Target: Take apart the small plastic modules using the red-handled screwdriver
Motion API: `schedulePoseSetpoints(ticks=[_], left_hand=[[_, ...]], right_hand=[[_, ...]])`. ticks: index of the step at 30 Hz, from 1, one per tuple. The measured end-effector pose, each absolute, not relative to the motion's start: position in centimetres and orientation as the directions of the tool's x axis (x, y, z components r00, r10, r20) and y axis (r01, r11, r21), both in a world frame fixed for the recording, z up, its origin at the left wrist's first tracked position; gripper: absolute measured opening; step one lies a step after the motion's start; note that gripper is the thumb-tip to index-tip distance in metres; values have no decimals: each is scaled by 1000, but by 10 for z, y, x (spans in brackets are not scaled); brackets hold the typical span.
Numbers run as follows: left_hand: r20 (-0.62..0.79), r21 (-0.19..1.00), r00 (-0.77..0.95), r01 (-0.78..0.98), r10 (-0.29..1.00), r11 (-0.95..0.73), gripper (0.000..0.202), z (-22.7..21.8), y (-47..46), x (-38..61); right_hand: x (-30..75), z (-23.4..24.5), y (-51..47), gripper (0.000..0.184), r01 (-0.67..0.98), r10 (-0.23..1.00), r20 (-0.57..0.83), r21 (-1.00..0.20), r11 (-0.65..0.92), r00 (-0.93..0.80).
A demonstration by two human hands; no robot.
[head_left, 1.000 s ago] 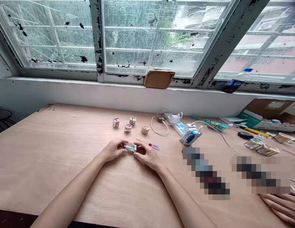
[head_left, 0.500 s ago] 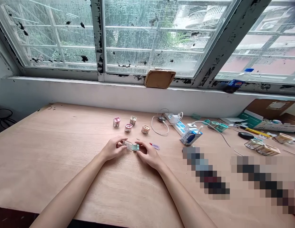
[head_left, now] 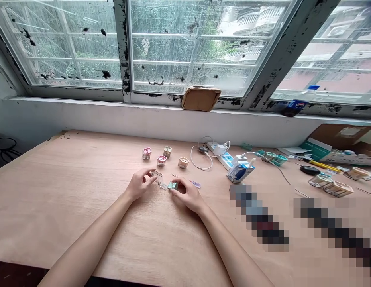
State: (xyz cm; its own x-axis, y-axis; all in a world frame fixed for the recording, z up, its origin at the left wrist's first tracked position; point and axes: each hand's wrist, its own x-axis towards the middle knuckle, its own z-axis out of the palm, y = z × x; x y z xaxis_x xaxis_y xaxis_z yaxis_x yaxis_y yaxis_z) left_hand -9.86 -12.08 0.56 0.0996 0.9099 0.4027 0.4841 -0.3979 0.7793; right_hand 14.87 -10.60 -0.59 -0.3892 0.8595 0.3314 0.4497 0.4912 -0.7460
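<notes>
Over the middle of the plywood table, my left hand pinches a small transparent plastic part with its fingertips. My right hand has its fingers on a small mint-green plastic piece. Between them lies a further transparent bit, and I cannot tell what touches it. Just beyond my right hand rests a small screwdriver with a red and purple handle. Several small cube-shaped plastic housings stand in a loose group above my hands.
A white power strip with a charger and looped cable lies to the right, near a blue-and-white carton. More small parts, a yellow tool and cardboard boxes sit at the far right. Two blurred patches cover the right of the table. A window runs behind.
The transparent and green object has come apart into pieces. My hands have drawn slightly apart, the left lifting its piece a little.
</notes>
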Motion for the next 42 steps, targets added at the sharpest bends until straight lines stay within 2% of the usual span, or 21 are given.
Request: schedulePoseSetpoints(ticks=[7, 10, 14, 20, 23, 27, 35, 38, 42], left_hand=[[465, 799, 30, 417, 885, -434, 40, 7, -119, -100], [472, 796, -6, 433, 882, -423, 38, 5, -118, -103], [415, 813, -45, 468, 909, -347, 35, 1, -117, -105], [373, 850, -26, 409, 927, -331, 35, -1, -116, -104], [385, 860, -30, 374, 922, -347, 42, -1, -115, -104], [383, 845, -12, 409, 924, -345, 43, 2, -116, -104], [400, 834, 6, 413, 917, -366, 37, 9, -117, -105], [384, 838, -4, 422, 923, -346, 34, 6, -116, -106], [366, 797, 6, 514, 930, -317, 28, 2, -116, -108]], right_hand=[[150, -8, -105, 28, 511, 852, 331, -691, 511, -405], [152, -12, -103, 38, 510, 860, 329, -700, 499, -390], [155, -15, -102, 51, 501, 885, 291, -740, 449, -363], [156, -12, -103, 37, 423, 891, 244, -811, 404, -382], [156, -13, -102, 30, 347, 890, 228, -860, 374, -394], [156, -15, -100, 28, 288, 885, 226, -887, 360, -408], [156, -6, -104, 24, 401, 874, 262, -809, 430, -408], [157, -7, -103, 25, 387, 872, 262, -816, 428, -412], [158, -14, -100, 38, 410, 891, 260, -815, 410, -373]])
